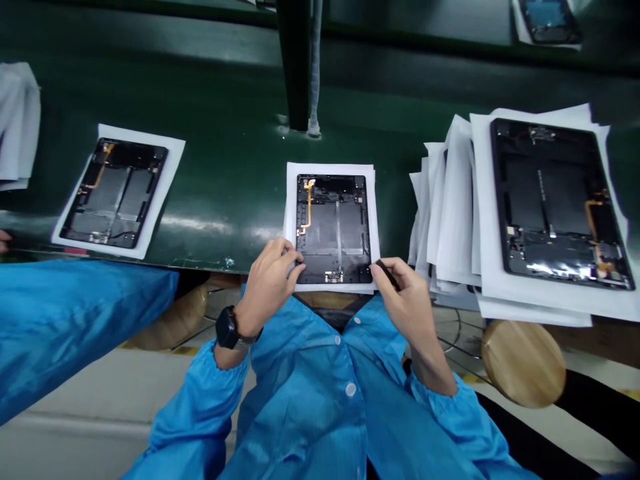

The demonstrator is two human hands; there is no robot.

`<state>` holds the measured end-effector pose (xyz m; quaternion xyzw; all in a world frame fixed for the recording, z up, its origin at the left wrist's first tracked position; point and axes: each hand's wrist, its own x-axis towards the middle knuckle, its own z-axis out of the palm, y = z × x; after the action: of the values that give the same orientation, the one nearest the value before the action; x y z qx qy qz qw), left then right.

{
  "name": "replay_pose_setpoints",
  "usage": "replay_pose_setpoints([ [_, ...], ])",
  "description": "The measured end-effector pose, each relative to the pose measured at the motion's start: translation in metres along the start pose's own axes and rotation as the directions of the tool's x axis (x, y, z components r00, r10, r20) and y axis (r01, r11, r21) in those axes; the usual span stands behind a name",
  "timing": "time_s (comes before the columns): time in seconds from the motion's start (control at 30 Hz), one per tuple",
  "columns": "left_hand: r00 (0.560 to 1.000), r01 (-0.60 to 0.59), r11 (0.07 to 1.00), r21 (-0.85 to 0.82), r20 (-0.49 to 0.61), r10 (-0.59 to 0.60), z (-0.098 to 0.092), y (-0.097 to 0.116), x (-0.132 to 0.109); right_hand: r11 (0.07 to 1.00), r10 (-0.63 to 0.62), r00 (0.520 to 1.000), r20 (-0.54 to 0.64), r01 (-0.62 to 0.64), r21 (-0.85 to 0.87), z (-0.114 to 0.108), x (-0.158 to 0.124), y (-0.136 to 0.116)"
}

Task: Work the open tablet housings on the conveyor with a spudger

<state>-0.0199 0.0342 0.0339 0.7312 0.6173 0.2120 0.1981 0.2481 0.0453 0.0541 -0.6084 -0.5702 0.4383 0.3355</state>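
Observation:
An opened tablet housing [325,230] lies in front of me on white sheets [293,193]. Its inside faces up, with an orange flex cable, a pale strip down the middle and a small circuit board at the near edge. At its near left corner is my left hand [270,273], thumb and fingers closed around something small and greyish, mostly hidden. By the near right corner, my right hand [403,290] pinches a small black piece [387,274], its thumb tip touching or very close to the housing's edge.
To the left, another opened tablet [117,193] rests on a white sheet. A tall stack of white sheets [453,207] bears one more tablet [550,200] at right. A dark post [294,67] rises behind my housing. A co-worker's blue sleeve [75,313] reaches in from the left; wooden stools [523,363] stand below.

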Motion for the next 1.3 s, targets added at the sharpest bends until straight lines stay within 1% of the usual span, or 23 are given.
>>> replay_pose_setpoints([
  [0.07, 1.000, 0.010, 1.000, 0.012, -0.017, -0.010, 0.003, 0.001, -0.001, 1.000, 0.001, 1.000, 0.015, -0.001, 0.013, 0.000, 0.000, 0.002],
  [0.13, 0.998, 0.007, 1.000, 0.002, -0.057, -0.007, 0.006, 0.002, -0.003, 1.000, -0.002, 1.000, 0.020, 0.002, 0.021, 0.000, 0.001, 0.002],
  [0.23, 0.992, -0.016, 0.996, -0.087, -0.127, 0.004, 0.010, 0.004, -0.011, 0.999, -0.006, 0.999, 0.050, 0.003, 0.045, 0.001, 0.002, -0.003],
  [0.3, 0.989, -0.025, 0.983, -0.181, -0.151, -0.002, 0.012, 0.007, -0.017, 0.997, 0.000, 0.995, 0.104, -0.008, 0.075, 0.004, 0.003, -0.010],
  [0.4, 0.982, 0.004, 0.958, -0.286, -0.180, -0.058, 0.015, 0.010, -0.026, 0.994, 0.004, 0.977, 0.212, -0.027, 0.102, 0.014, 0.006, -0.021],
  [0.5, 0.968, 0.045, 0.928, -0.370, -0.212, -0.131, 0.019, 0.011, -0.033, 0.998, -0.003, 0.947, 0.321, -0.018, 0.064, 0.028, 0.013, -0.026],
  [0.57, 0.955, 0.063, 0.902, -0.427, -0.237, -0.179, 0.022, 0.011, -0.037, 0.999, -0.033, 0.922, 0.385, 0.035, 0.002, 0.038, 0.020, -0.027],
  [0.7, 0.911, 0.126, 0.827, -0.547, -0.267, -0.315, 0.028, 0.012, -0.044, 0.974, -0.151, 0.861, 0.485, 0.214, -0.077, 0.054, 0.034, -0.030],
  [0.77, 0.886, 0.164, 0.777, -0.607, -0.255, -0.387, 0.031, 0.014, -0.045, 0.956, -0.176, 0.825, 0.538, 0.274, -0.107, 0.060, 0.037, -0.034],
  [0.83, 0.861, 0.194, 0.734, -0.651, -0.245, -0.445, 0.034, 0.016, -0.045, 0.940, -0.174, 0.794, 0.583, 0.311, -0.143, 0.064, 0.039, -0.036],
  [0.9, 0.841, 0.213, 0.702, -0.679, -0.239, -0.486, 0.036, 0.018, -0.044, 0.930, -0.159, 0.782, 0.602, 0.324, -0.175, 0.068, 0.041, -0.038],
  [0.97, 0.829, 0.222, 0.684, -0.695, -0.235, -0.508, 0.036, 0.019, -0.043, 0.929, -0.133, 0.789, 0.600, 0.310, -0.201, 0.070, 0.042, -0.038],
  [1.07, 0.830, 0.234, 0.686, -0.689, -0.226, -0.510, 0.034, 0.020, -0.043, 0.926, -0.093, 0.796, 0.599, 0.289, -0.241, 0.073, 0.043, -0.037],
  [1.2, 0.835, 0.259, 0.704, -0.661, -0.213, -0.507, 0.032, 0.019, -0.045, 0.900, -0.088, 0.776, 0.625, 0.331, -0.284, 0.075, 0.045, -0.037],
  [1.3, 0.830, 0.269, 0.704, -0.657, -0.212, -0.515, 0.032, 0.018, -0.046, 0.903, -0.079, 0.783, 0.617, 0.319, -0.289, 0.076, 0.046, -0.038],
])
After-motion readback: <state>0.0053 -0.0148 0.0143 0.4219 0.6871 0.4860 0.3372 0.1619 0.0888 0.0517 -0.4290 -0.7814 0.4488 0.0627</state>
